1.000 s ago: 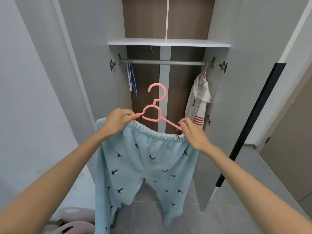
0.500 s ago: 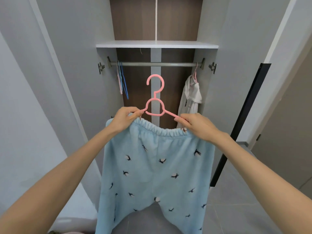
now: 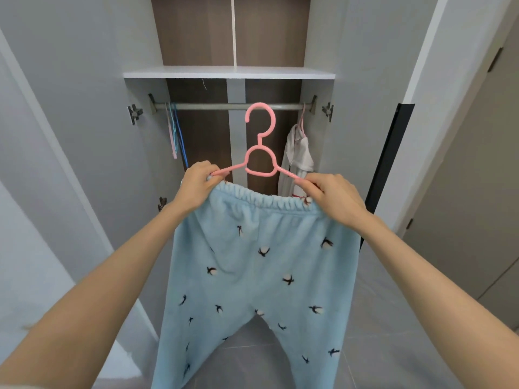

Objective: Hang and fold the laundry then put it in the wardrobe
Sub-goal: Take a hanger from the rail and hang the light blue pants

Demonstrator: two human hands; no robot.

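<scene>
Light blue fleece trousers with small dark bird prints hang from a pink plastic hanger. My left hand grips the hanger's left arm together with the waistband. At the right end, my right hand pinches the other arm and the waistband. The hanger's hook reaches up to the level of the grey wardrobe rail, in front of it. The trouser legs hang down out of the view's bottom.
The wardrobe stands open, with a white shelf above the rail. Empty pink and blue hangers hang at the rail's left end. A white garment hangs at the right end. Open doors flank both sides; grey floor tiles lie below.
Both hands have lifted the hanger and trousers upward and toward the wardrobe. The hook, which was well below the rail, is now level with it.
</scene>
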